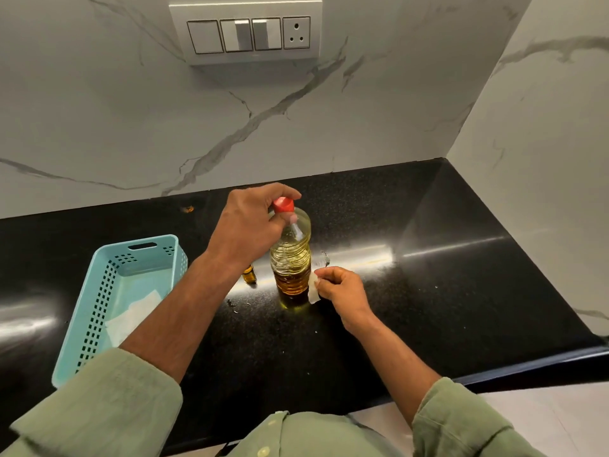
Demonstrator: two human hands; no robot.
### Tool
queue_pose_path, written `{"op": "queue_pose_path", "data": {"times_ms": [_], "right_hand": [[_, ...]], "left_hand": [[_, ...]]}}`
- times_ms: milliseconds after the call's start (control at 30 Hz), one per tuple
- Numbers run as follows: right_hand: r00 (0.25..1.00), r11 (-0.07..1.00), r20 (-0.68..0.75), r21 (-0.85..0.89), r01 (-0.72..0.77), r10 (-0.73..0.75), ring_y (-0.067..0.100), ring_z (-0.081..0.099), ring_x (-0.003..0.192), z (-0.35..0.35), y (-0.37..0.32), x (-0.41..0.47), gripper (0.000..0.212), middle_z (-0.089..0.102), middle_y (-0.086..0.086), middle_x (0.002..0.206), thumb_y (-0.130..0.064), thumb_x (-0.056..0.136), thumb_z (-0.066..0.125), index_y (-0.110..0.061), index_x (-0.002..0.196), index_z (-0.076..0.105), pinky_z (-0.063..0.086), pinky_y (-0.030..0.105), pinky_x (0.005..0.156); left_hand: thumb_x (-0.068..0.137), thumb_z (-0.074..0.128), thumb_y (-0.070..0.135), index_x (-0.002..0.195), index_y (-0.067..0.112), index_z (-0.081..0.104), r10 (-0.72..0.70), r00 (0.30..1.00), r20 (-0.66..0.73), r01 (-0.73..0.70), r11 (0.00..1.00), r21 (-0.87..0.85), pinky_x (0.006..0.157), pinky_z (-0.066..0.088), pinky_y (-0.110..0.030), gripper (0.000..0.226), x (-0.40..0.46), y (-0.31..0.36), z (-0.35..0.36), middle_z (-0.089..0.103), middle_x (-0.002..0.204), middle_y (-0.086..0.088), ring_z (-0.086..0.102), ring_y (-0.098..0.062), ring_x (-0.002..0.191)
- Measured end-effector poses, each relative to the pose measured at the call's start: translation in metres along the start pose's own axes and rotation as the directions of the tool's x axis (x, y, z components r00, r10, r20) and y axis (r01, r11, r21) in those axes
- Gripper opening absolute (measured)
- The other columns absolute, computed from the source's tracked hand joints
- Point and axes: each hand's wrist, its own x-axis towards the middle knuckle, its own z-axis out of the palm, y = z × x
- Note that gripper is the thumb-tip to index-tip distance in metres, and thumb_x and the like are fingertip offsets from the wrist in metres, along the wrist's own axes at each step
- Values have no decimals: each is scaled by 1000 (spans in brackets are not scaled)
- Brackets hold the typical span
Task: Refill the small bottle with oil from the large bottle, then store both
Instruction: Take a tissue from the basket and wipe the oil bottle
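Left hand (247,222) grips red cap (283,205) on big bottle (290,258), upright on counter (428,275). Right hand (342,288) pinches tissue (313,288) against it. Small bottle (249,274) behind left wrist. Pouring likely done; basket (99,311) storage left.

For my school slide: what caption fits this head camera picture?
Left hand grips the large oil bottle's red cap; right hand pinches a tissue.

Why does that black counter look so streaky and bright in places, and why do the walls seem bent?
Head view: the polished black counter mirrors overhead light as white glare bands beside the large oil bottle and at the left edge past the blue basket; the wide-angle lens bows the counter edge and wall corner; the small bottle is mostly hidden behind the left forearm.
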Motion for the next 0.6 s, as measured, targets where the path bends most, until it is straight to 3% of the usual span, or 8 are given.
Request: {"op": "queue_pose_path", "data": {"times_ms": [67,200,300,467,600], "right_hand": [[995,968,-40,240,-78,90,25,73,101,-1,-1,-2,21,77,9,101,4,92,65,-13,102,74,61,33,81],[977,786,-20,596,-160,214,30,75,97,-11,-10,-3,26,77,15,99,11,96,53,-7,107,69,63,41,77],[963,762,-71,628,-158,259,26,77,78,-19,-15,-3,25,77,17,89,16,94,52,0,103,68,64,35,66],[948,807,-148,572,-149,280,24,70,93,-24,-9,-3,21,70,21,104,17,92,54,4,101,69,59,37,89],[964,835,-98,526,-160,246,20,76,87,-21,-10,-5,21,77,17,96,15,85,68,0,99,68,60,24,74]], "left_hand": [[82,82,25,124,22,69,-21,999,-27,20,1000,-8,92,56,-31,44,-4,1,2,71,115,0,61,-10,103],[83,80,35,134,21,60,-80,996,-47,81,997,21,93,56,-35,57,-5,2,6,67,120,-4,62,-17,105],[87,78,30,133,15,62,-93,993,-69,97,994,49,97,55,-38,51,0,3,7,66,123,-7,61,-19,111],[86,78,25,127,13,65,-71,994,-85,77,994,72,92,52,-29,45,2,3,3,66,120,-8,60,-19,109],[86,78,28,125,15,66,-13,982,-189,28,997,76,82,46,-15,43,8,10,-13,68,118,-7,57,-10,99]]}}
